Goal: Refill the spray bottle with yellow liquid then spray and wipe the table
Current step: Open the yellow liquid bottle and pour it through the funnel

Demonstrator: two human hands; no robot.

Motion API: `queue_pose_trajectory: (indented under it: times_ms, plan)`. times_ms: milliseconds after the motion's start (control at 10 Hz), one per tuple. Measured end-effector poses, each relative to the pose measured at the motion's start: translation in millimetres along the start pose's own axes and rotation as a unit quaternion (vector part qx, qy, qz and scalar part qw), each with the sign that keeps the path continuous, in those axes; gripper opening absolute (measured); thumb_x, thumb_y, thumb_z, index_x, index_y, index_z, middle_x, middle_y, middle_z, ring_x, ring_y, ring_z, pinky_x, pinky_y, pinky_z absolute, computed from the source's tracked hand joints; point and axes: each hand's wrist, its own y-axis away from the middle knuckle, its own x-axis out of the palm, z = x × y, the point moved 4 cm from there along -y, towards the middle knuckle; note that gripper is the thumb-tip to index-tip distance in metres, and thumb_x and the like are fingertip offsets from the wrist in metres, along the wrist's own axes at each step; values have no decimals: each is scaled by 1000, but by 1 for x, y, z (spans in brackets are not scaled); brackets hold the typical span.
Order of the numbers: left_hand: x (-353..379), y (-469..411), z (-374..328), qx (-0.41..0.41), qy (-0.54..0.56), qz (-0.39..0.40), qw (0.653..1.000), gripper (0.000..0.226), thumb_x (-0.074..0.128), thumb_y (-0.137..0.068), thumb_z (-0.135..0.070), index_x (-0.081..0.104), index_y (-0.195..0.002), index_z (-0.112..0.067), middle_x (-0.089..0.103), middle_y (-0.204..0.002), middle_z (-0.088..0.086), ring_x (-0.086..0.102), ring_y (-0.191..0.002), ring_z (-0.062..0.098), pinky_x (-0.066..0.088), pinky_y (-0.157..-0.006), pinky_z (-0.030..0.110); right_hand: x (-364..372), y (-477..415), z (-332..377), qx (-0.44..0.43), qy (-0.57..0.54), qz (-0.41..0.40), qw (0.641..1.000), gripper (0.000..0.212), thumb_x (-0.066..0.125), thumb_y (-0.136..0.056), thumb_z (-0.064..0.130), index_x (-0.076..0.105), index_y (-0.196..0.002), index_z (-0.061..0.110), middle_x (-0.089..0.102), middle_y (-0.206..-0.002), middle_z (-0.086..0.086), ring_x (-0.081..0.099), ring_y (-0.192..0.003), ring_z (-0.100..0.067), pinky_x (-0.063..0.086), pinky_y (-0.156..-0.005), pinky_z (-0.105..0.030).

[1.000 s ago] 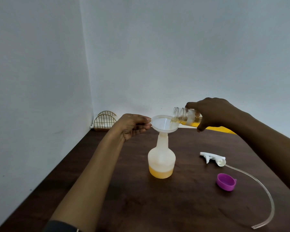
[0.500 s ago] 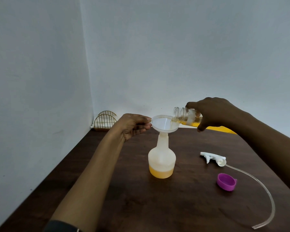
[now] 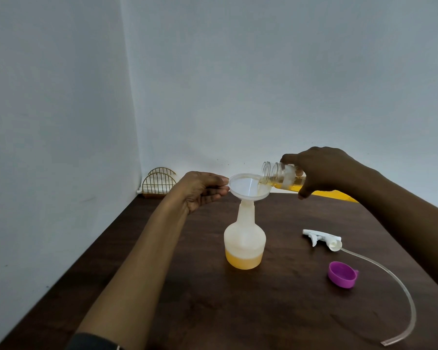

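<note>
Spray bottle (image 3: 244, 236) stands on the table (image 3: 213, 311), yellow liquid (image 3: 243, 261) in its base, directly below the funnel (image 3: 245, 188) whose rim the left hand (image 3: 200, 190) pinches. Just beside it, the right hand (image 3: 324, 170) grips a tilted, part-full clear bottle (image 3: 276, 173).

Soft, even, dim light is filling the scene, only faint shadows are lying on the dark table (image 3: 263, 311), the pale walls (image 3: 263, 72) are greying toward the frame's corners, and the wide lens is slanting their seam.
</note>
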Motion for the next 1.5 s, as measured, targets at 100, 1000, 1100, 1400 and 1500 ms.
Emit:
queue_pose_trajectory:
  times_ms: [100,1000,1100,1400,1500]
  plan:
    - [0,0,0,0,1,0,1000,8,62,-83,-1,68,-79,-3,69,-55,3,64,-46,5,51,-44,15,-1,0,0,2,1,1,1000,81,81,-62,42,38,-130,36,57,-90,6,44,-83,-16,31,-56,-26]
    - [0,-2,2,2,3,3,1000,9,61,-84,0,68,-80,-3,69,-55,3,64,-47,5,50,-43,15,0,0,0,1,-5,3,1000,78,81,-62,40,39,-128,38,62,-99,6,46,-84,-16,32,-57,-26]
    - [0,-2,1,4,3,4,1000,8,61,-84,0,68,-81,-3,69,-55,4,65,-48,5,50,-43,16,-1,0,0,1,-4,7,1000,79,80,-62,41,38,-129,38,61,-104,6,49,-87,-17,31,-57,-26]
    - [-1,-3,2,5,1,3,1000,8,61,-84,0,68,-80,-3,69,-56,4,65,-48,6,50,-44,16,0,0,0,1,-1,5,1000,81,80,-62,41,37,-130,38,62,-106,6,52,-95,-18,33,-60,-26]
    - [-1,-3,2,6,1,2,1000,8,62,-83,0,68,-79,-3,70,-57,4,65,-49,6,51,-44,16,0,-1,0,1,3,4,1000,83,80,-63,42,36,-132,39,61,-108,5,53,-100,-19,33,-61,-27]
